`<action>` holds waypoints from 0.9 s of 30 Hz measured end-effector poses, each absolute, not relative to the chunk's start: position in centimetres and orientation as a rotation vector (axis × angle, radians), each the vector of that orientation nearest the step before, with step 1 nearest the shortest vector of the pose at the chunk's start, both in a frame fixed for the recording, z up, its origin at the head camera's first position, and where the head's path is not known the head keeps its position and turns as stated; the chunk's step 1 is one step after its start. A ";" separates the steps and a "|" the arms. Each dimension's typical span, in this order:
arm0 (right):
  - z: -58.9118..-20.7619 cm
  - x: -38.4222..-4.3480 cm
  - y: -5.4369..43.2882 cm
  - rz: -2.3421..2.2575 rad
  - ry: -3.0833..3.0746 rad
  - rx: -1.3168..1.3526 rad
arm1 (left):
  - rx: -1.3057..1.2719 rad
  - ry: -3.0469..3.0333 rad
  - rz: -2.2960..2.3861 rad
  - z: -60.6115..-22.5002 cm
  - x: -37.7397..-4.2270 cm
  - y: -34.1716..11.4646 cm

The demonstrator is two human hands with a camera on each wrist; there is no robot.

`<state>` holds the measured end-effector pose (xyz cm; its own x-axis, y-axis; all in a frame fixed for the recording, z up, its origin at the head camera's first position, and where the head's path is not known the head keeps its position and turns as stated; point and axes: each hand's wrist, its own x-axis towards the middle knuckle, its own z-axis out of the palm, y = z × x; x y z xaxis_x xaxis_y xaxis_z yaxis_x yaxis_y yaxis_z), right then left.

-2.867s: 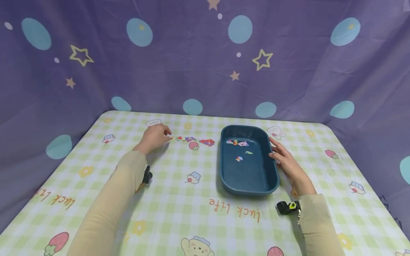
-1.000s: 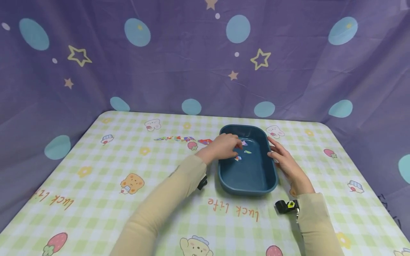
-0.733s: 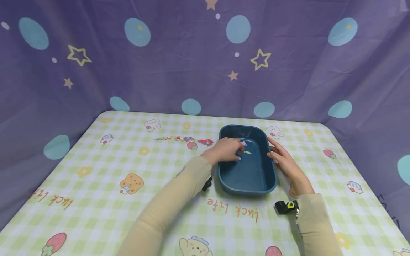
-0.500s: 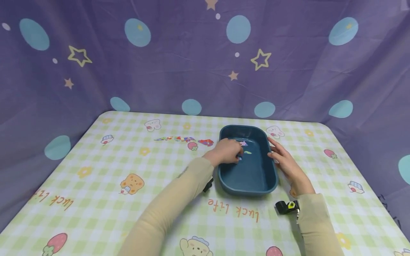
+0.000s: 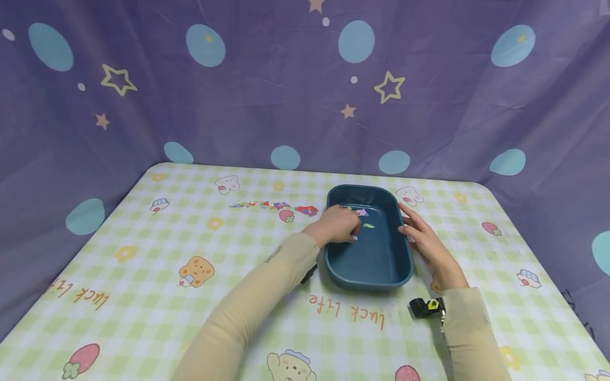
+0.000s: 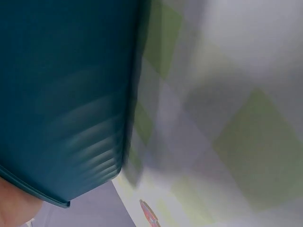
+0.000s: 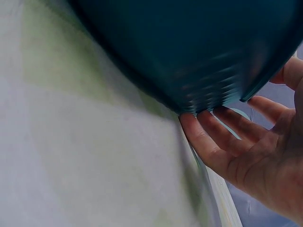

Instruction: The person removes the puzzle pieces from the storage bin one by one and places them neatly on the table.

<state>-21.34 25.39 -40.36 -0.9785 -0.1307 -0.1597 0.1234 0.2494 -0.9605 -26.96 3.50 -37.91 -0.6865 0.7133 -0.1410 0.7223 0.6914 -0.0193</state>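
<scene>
A dark teal rectangular basin [image 5: 369, 264] stands right of the table's middle. My left hand [image 5: 335, 225] reaches over its left wall, fingers curled and tips down at the basin floor. The fingertips pinch a small flat colourful piece [image 5: 355, 238], mostly hidden under them. Farther back in the basin lie a pink piece [image 5: 362, 212] and a thin green piece [image 5: 369, 226]. My right hand [image 5: 426, 243] holds the basin's right side. In the right wrist view its fingers [image 7: 208, 137] press the outer wall, with the thumb at the rim.
Left of the basin, several small colourful flat pieces [image 5: 274, 205] lie in a row on the checked tablecloth [image 5: 143, 296], with a larger red piece [image 5: 306, 210] at the right end. A purple curtain [image 5: 286, 95] hangs behind the table.
My left hand has moved from the row's left end into the basin. It then shifted slightly toward me, onto the small piece. The right hand keeps its place at the basin.
</scene>
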 end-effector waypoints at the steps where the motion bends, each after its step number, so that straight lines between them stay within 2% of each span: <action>1: -40.4 -21.3 25.4 -1.806 2.311 -0.006 | 1.180 2.773 -0.108 -37.9 -27.0 3.5; 27: -40.4 -21.3 25.4 -1.821 2.298 -0.006 | 1.221 2.890 0.227 -37.1 -26.6 2.7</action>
<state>-21.30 25.40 -40.38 -0.9783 -0.1317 -0.1602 0.1259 0.2369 -0.9633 -26.63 2.66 -37.07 -0.6988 0.7128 0.0599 0.7134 0.6884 0.1312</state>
